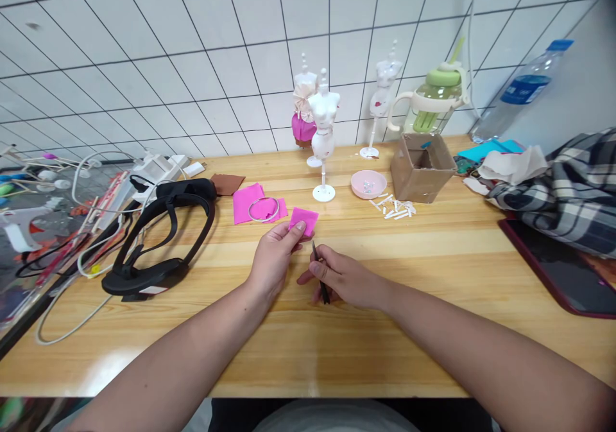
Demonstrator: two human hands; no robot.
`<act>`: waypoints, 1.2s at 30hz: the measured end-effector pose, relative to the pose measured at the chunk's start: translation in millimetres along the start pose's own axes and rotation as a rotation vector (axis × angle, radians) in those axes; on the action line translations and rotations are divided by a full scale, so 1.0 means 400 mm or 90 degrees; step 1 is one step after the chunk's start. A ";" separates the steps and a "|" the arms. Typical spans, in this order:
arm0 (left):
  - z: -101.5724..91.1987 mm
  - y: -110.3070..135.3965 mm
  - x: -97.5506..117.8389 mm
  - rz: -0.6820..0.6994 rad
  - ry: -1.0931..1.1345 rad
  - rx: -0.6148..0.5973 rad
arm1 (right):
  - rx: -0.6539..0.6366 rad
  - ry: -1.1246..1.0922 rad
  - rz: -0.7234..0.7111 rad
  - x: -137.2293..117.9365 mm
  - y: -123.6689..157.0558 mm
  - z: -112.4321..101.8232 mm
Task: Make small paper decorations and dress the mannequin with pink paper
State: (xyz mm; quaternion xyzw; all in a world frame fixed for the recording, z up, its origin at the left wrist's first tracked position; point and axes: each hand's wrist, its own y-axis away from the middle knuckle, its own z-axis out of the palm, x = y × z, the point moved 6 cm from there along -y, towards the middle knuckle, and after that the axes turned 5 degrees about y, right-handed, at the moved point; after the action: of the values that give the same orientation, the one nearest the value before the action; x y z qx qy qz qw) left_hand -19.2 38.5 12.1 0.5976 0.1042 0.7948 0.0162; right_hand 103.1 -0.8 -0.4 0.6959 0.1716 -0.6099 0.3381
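My left hand (275,252) pinches a small square of pink fabric (304,219) just above the wooden table (337,342). Beside it, my right hand (339,276) is closed on thin black tweezers (319,271), whose tip points up toward the fabric. More pink fabric pieces (248,202) lie flat farther back, with a thin silver ring (264,209) resting on them. A bare white mini mannequin (323,130) stands on its base just behind the fabric.
A black headset (158,233) and cables lie at left. At the back stand two more mannequins (303,108), a pink dish (368,183), a cardboard box (422,165), white sticks (394,207), a green jug (433,98) and a bottle (522,92). Plaid cloth (563,188) and a dark tablet (563,271) are at right.
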 end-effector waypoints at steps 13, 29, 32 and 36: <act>0.013 0.007 -0.025 -0.003 -0.016 -0.025 | 0.017 -0.018 -0.007 -0.009 0.002 -0.013; 0.024 0.008 -0.023 -0.022 -0.002 -0.056 | 0.029 -0.029 -0.019 -0.013 0.001 -0.018; 0.027 0.010 -0.021 -0.026 0.004 -0.058 | 0.027 -0.040 -0.021 -0.018 0.002 -0.016; 0.028 0.013 -0.023 -0.045 -0.003 -0.056 | 0.020 -0.050 -0.008 -0.022 0.005 -0.011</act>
State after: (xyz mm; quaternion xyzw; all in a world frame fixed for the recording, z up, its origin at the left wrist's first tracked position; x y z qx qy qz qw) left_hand -5.4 33.7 7.2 0.5943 0.0905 0.7960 0.0710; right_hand 105.8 2.4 8.6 0.6755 0.1528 -0.6414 0.3301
